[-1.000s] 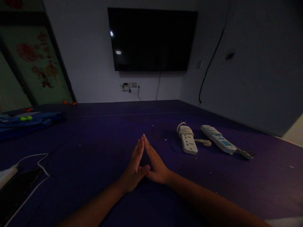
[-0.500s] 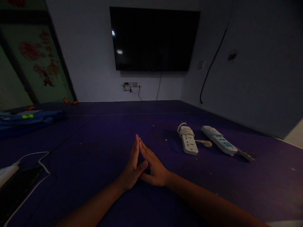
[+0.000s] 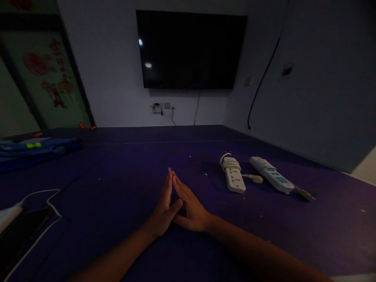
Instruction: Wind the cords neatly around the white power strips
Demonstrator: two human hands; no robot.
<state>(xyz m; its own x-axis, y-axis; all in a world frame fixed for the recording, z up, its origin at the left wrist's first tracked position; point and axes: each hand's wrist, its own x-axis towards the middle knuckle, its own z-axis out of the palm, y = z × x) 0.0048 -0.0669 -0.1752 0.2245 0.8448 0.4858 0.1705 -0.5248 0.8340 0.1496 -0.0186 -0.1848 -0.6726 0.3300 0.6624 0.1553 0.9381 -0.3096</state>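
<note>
My left hand [image 3: 164,211] and my right hand [image 3: 190,207] rest on the purple surface [image 3: 141,168], touching each other at the fingertips and thumbs. Their fingers are stretched out straight, and nothing is held in either one. To the right of my right hand lies a white power strip [image 3: 235,181] with its cord wound round the far end. Beyond it is a second white power strip [image 3: 277,180] with blue sockets, its cord also wrapped and its plug [image 3: 305,193] pointing towards the right.
At the left edge, a black phone-like slab [image 3: 26,231] lies with a white cable [image 3: 55,205] and a white strip [image 3: 8,215]. Folded blue cloth [image 3: 55,149] sits farther back. A television [image 3: 190,51] hangs on the far wall. Small white scraps dot the surface.
</note>
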